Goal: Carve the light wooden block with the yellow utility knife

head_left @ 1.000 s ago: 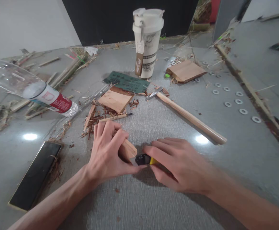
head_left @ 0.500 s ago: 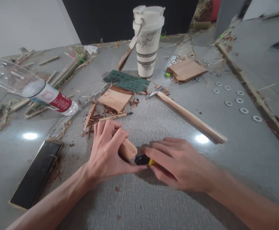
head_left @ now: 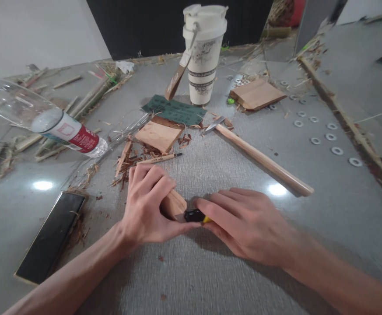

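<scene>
My left hand (head_left: 149,205) is closed around a small block of wood (head_left: 174,204), whose right end sticks out between thumb and fingers. Wrapped in my right hand (head_left: 243,221) is a black and yellow utility knife (head_left: 194,215), its handle mostly hidden by the fingers. The short blade touches the lower right end of the wood, and my left thumb reaches along below it to the knife's black tip. Just beyond my left hand lie a pen-like wooden tool (head_left: 160,158) and a flat piece of wood (head_left: 159,135) among brown shavings.
A whittling knife (head_left: 263,158) with a long wooden handle lies right of centre. Behind are green sandpaper (head_left: 174,110), a lidded cup (head_left: 204,57), another wood piece (head_left: 258,94) and several washers (head_left: 337,151). A plastic bottle (head_left: 69,131) and a phone (head_left: 51,236) are at left.
The hands, wood and knife have shifted only slightly; the blade stays against the wood's end. My right hand has tilted a little. The whole view has moved marginally.
</scene>
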A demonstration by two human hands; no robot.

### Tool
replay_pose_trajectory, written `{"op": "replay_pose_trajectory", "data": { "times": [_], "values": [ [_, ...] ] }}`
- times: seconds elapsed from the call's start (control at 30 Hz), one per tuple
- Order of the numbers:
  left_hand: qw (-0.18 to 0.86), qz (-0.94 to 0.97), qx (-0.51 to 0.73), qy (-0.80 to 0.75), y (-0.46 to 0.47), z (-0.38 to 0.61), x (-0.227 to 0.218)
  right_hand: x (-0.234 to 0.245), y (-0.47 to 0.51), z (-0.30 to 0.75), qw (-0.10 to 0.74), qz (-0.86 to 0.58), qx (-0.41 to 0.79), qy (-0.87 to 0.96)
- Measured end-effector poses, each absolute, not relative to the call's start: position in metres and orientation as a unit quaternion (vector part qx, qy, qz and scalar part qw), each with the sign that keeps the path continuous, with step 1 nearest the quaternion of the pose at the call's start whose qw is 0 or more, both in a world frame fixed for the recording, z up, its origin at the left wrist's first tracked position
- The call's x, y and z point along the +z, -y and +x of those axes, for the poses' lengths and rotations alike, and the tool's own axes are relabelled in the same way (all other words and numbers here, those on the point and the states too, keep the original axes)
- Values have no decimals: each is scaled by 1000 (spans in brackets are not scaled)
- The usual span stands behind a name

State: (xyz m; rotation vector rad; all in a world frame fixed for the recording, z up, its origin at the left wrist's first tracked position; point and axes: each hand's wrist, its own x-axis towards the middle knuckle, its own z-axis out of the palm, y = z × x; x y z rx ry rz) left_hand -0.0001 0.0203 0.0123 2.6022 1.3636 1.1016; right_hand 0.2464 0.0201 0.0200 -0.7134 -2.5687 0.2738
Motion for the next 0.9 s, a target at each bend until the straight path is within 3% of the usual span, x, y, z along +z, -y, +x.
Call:
{"op": "replay_pose_trajectory", "data": {
  "times": [0.53, 0.73, 0.9],
  "values": [
    [-23, 812, 350, -467, -18, 1, 12, 23, -7, 242, 230, -314, 50, 920],
    [5, 806, 356, -473, -15, -2, 16, 30, -11, 249, 296, -370, 85, 876],
    [-22, 811, 352, -467, -17, -6, 13, 27, -18, 257, 300, -367, 90, 876]
  ]
}}
